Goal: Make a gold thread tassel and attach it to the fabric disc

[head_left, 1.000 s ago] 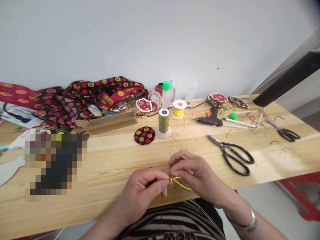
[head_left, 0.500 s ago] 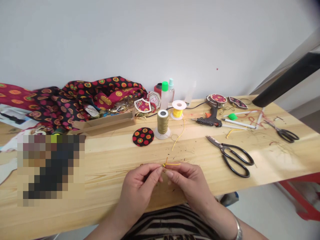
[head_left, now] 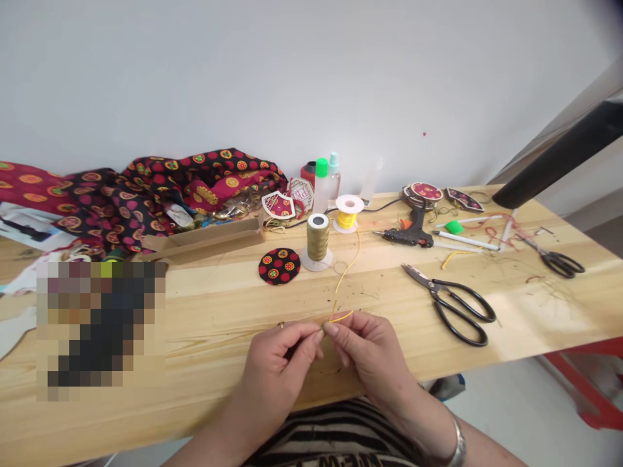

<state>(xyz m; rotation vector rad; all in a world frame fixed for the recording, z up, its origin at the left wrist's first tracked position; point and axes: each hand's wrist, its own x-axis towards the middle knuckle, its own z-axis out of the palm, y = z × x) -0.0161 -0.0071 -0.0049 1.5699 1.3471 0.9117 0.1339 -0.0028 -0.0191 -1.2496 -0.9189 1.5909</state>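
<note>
Above a wooden table (head_left: pixel 204 363), the left hand (head_left: pixel 277 366) pinches tight, contents hidden; the right hand (head_left: pixel 377 357), thumb clear of the yellow cord (head_left: pixel 342 317) half a second ago, now clamps it, suggesting firmer control. One end's long axis runs rightward; another points away, toward the yellow spool (head_left: pixel 346 221).

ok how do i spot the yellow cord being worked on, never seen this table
On the wooden table, look near the front edge, where the left hand and right hand meet. The yellow cord sticks out there. Unlike the yellow strand trailing from the spool, it is held in the hands.
</note>
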